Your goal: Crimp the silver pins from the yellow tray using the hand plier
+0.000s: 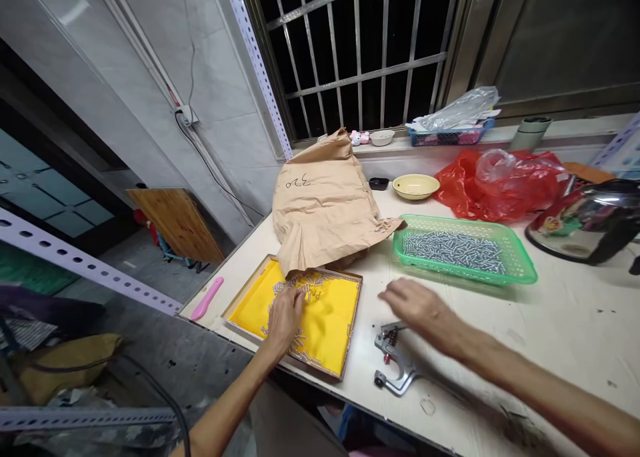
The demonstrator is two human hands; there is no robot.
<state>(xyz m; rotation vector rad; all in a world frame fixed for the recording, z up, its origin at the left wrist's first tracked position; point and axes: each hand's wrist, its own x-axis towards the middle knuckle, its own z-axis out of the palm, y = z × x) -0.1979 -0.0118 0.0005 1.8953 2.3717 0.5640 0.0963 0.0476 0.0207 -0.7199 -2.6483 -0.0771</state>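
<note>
My left hand [284,315] rests palm down in a shallow wooden tray lined with yellow cloth [330,323], its fingers curled over a scatter of small metal pins [300,285]. My right hand [417,307] hovers flat and open above the white table, fingers stretched left, just over a small metal hand press [393,362] with a red spring. A brown paper sack [325,203] marked with numbers leans over the far edge of the tray.
A green plastic basket [520,265] full of metal pins sits to the right of the sack. Behind it lie a yellow bowl [415,186], a red plastic bag [500,183] and a steel kettle [590,220]. A pink tool [207,297] lies near the table's left edge.
</note>
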